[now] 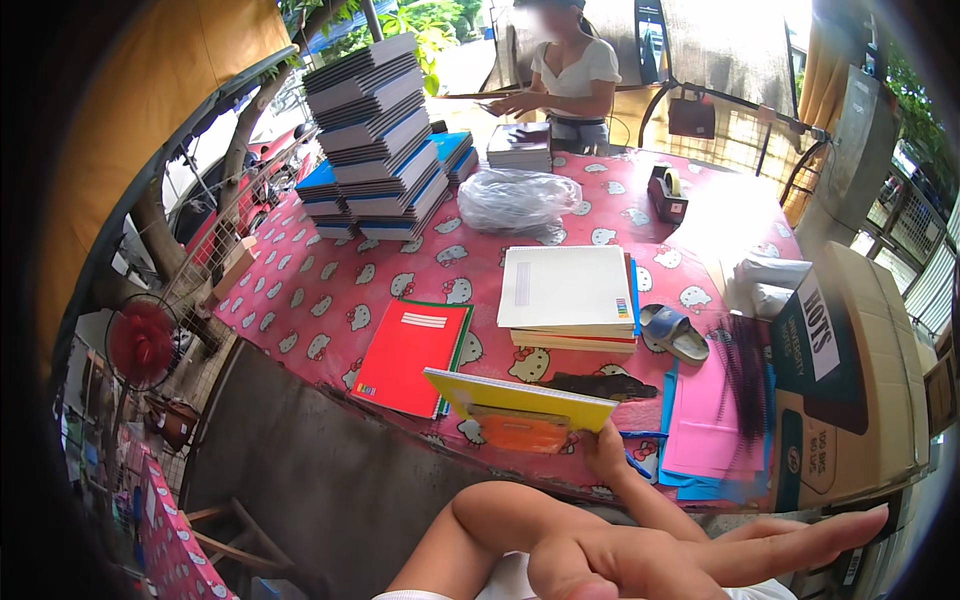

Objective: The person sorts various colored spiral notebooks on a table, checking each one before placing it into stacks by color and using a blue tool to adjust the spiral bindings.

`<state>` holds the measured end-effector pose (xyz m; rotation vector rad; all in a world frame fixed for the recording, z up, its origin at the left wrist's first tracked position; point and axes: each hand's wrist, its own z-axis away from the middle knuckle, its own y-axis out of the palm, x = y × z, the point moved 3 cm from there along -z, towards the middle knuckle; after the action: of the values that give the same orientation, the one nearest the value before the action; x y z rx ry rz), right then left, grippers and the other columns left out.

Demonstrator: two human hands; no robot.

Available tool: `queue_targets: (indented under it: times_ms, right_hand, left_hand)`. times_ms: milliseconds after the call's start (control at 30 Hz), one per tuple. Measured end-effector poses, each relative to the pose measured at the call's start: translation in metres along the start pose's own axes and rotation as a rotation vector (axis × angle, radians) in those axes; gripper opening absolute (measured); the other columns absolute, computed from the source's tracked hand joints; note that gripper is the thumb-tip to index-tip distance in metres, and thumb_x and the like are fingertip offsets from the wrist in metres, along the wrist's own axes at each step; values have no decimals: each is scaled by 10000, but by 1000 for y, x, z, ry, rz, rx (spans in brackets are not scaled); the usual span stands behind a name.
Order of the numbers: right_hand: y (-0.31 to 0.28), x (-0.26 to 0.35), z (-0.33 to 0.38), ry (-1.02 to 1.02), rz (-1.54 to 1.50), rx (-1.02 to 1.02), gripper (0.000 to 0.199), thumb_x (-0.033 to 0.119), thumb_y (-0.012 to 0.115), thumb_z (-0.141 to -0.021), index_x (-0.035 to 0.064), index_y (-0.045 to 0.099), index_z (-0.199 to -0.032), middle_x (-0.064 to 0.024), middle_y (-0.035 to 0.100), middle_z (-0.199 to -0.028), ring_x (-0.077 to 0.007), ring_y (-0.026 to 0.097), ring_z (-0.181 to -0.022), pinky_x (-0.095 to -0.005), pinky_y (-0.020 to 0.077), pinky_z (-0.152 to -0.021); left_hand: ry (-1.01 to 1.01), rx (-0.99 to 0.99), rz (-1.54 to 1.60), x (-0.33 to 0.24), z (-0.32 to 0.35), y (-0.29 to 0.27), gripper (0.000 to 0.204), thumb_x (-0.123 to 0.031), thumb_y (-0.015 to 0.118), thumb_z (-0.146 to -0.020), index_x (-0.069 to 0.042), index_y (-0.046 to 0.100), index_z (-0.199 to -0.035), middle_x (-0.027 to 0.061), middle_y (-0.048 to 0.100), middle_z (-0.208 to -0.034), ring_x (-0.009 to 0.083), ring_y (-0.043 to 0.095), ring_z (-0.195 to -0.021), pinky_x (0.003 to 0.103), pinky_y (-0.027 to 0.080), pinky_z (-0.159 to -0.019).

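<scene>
My right hand (605,455) grips the right end of a yellow notebook (525,398), tilted above the table's near edge, with an orange patch on its lower face. Across the front of my body reaches my left arm; my left hand (680,560) is open, its fingers stretched to the right and nothing visible in it. Left of the yellow notebook lies a red notebook (412,350) on a green one. Beyond it is a stack of notebooks with a white cover (565,285) on top. Something with blue handles (638,464), partly hidden, lies beside my right hand.
Pink and blue sheets (705,430) with black spiral coils (745,385) lie before a cardboard box (850,390). A blue slipper (675,333), tape dispenser (668,195), plastic bundle (518,200) and tall notebook stacks (375,140) occupy the pink table. Across it stands another person (575,80).
</scene>
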<state>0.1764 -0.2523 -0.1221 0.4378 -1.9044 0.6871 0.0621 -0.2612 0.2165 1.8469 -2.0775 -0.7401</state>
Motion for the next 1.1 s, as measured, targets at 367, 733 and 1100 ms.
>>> queue_targets:
  times_ms: [367, 733, 1100]
  right_hand:
    - [3, 5, -4, 59, -25, 31, 254, -29, 531, -847, 28, 578, -1089, -192, 616, -1035, -363, 600, -970, -391, 469, -848]
    - [8, 3, -2, -57, 43, 13, 283, -48, 540, -840, 13, 526, -1116, -196, 606, -1019, -368, 601, -930, -393, 477, -807]
    - [6, 6, -5, -199, 339, -121, 291, -20, 506, -880, 23, 525, -1167, -180, 607, -1037, -348, 593, -975, -381, 461, -853]
  left_hand:
    - [-24, -52, -350, -23, 10, 13, 614, -478, 295, -986, 44, 611, -1047, 375, 73, -1466, 320, 352, -1310, 343, 211, -1021]
    - [64, -148, -421, -27, 6, 22, 669, -529, 276, -969, 46, 617, -998, 378, 109, -1459, 394, 349, -1313, 473, 194, -1034]
    - [144, -815, -304, -111, 44, -81, 171, -209, 536, -957, -74, 640, -973, 78, 658, -1029, 172, 612, -990, 393, 454, -949]
